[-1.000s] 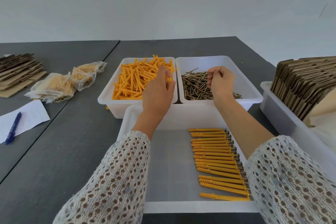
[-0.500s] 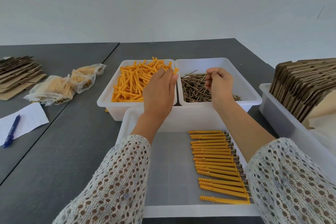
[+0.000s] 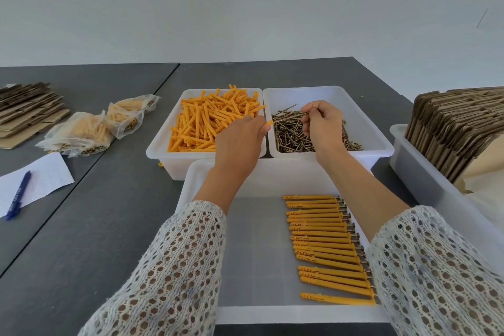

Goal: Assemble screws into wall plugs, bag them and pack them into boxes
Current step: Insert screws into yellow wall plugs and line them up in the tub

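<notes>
The right hand (image 3: 324, 128) is pinching one thin screw (image 3: 290, 115) with curled fingers, holding it over the far right tub (image 3: 327, 93), which is full of loose screws (image 3: 294, 136). The left hand (image 3: 240, 139) is pinching one orange wall plug (image 3: 268, 123); only its tip is peeking out past the fingers, just above the wall between the two far tubs. The far left tub (image 3: 163, 144) is holding a big heap of orange plugs (image 3: 207, 123), too many to count. A near tray (image 3: 191, 188) is sitting in front of both tubs, and about sixteen finished plugs with screws (image 3: 324, 243) are lying in a neat row along its right side. All of it is resting on a dark grey table (image 3: 95, 226) by a plain pale wall (image 3: 245, 8). On the left, three filled bags (image 3: 92, 128) are lying near flat cardboard (image 3: 27, 109), a sheet of paper (image 3: 46, 177) and one blue pen (image 3: 19, 195). At the right, a fourth tub (image 3: 414, 166) is holding folded boxes (image 3: 458, 123) standing on edge.
</notes>
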`<state>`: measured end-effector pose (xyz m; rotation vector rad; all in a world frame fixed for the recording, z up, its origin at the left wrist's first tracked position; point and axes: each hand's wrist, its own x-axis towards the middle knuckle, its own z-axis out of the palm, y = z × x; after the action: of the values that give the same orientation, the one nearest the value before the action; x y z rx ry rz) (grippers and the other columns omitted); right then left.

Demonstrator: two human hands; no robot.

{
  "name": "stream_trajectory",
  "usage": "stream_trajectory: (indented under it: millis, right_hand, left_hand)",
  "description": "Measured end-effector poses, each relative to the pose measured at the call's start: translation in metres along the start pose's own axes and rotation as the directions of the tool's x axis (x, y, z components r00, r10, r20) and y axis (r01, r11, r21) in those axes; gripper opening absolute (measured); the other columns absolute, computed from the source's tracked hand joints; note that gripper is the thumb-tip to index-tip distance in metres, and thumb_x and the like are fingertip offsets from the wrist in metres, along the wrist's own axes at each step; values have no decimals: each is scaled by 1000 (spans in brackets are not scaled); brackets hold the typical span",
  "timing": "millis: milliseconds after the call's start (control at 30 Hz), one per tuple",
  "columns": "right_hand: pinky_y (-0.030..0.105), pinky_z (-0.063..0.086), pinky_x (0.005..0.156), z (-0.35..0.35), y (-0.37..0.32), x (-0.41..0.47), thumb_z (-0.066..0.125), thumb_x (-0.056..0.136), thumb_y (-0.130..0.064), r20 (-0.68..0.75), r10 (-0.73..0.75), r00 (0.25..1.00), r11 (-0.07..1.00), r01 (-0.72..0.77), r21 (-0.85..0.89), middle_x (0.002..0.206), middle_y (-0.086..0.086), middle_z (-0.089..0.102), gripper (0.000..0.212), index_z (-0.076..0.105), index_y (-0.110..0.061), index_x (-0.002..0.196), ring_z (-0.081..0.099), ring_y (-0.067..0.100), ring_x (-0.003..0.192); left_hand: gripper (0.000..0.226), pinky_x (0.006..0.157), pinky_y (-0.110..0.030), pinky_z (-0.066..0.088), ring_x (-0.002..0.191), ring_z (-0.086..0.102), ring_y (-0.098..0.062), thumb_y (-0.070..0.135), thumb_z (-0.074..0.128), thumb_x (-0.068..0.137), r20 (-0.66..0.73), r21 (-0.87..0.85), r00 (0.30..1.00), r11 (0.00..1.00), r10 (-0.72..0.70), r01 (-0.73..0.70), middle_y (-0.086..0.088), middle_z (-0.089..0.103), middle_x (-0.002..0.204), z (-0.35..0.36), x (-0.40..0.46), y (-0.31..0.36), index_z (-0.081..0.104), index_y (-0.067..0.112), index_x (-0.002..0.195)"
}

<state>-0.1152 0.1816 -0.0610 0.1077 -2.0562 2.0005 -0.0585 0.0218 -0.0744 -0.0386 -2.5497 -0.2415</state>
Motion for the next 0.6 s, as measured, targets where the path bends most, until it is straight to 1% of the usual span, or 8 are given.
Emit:
stream_trajectory:
  millis: [133, 200, 267, 333, 433, 467, 533, 600]
  right_hand:
    - [18, 44, 52, 0, -1, -1, 35, 98, 3, 61, -37, 997, 998, 40, -38, 70, 3, 57, 33, 63, -8, 85, 49, 8, 54]
    - [19, 44, 50, -1, -2, -1, 35, 98, 3, 135, -50, 990, 998, 56, -41, 69, 3, 58, 32, 64, -6, 88, 51, 7, 52]
    - [19, 45, 50, -1, -3, 0, 36, 98, 3, 172, -64, 983, 997, 72, -38, 69, 4, 59, 32, 64, -6, 88, 52, 7, 51]
    - [19, 45, 50, -1, -3, 0, 35, 98, 3, 147, -65, 987, 997, 69, -25, 69, 4, 59, 33, 64, -7, 87, 51, 8, 51]
    - [18, 44, 48, -4, -3, 1, 34, 99, 3, 57, -28, 998, 999, 27, 18, 66, 4, 57, 34, 63, -7, 86, 49, 8, 48]
    - [18, 43, 48, -5, -4, 2, 33, 99, 3, 47, -19, 999, 999, 17, 28, 66, 4, 57, 34, 62, -8, 85, 48, 8, 48]
    - [18, 43, 48, -6, -5, 2, 34, 98, 4, 76, -12, 997, 999, 10, 32, 66, 4, 57, 35, 62, -9, 83, 48, 8, 48]
    - [20, 43, 48, -3, -7, 0, 34, 98, 4, 153, -27, 988, 1000, 29, -8, 67, 4, 57, 34, 62, -8, 83, 49, 8, 49]
  left_hand:
    - [39, 57, -30, 28, 75, 48, -17, 40, 32, 108, 33, -23, 999, 1000, 19, -18, 3, 52, 84, -2, 1, 1, 60, 15, 96]
    - [40, 59, -31, 32, 77, 51, -19, 38, 32, 108, 47, -58, 999, 998, -10, 13, 1, 56, 87, -2, 1, 0, 60, 14, 93]
    - [38, 60, -32, 32, 79, 53, -20, 36, 33, 108, 49, -95, 998, 994, -43, 47, 1, 58, 87, -3, 0, -1, 58, 15, 89]
    - [38, 59, -32, 30, 78, 53, -20, 37, 33, 108, 39, -93, 998, 994, -49, 52, 1, 57, 86, -2, 0, 0, 58, 15, 90]
    - [39, 59, -31, 31, 79, 53, -20, 37, 32, 108, 27, -64, 998, 996, -61, 63, 0, 59, 90, -1, 0, 0, 60, 15, 94]
    - [38, 59, -31, 31, 81, 54, -20, 37, 32, 108, 25, -60, 997, 996, -68, 69, 0, 60, 90, -1, 1, -1, 61, 16, 94]
    - [38, 55, -31, 28, 81, 54, -20, 39, 35, 107, 30, -57, 998, 997, -58, 60, 1, 59, 89, 0, 1, -2, 61, 16, 91]
    - [41, 55, -31, 27, 79, 52, -19, 41, 36, 106, 45, -60, 999, 998, -18, 21, 1, 57, 87, 0, 2, -1, 62, 14, 88]
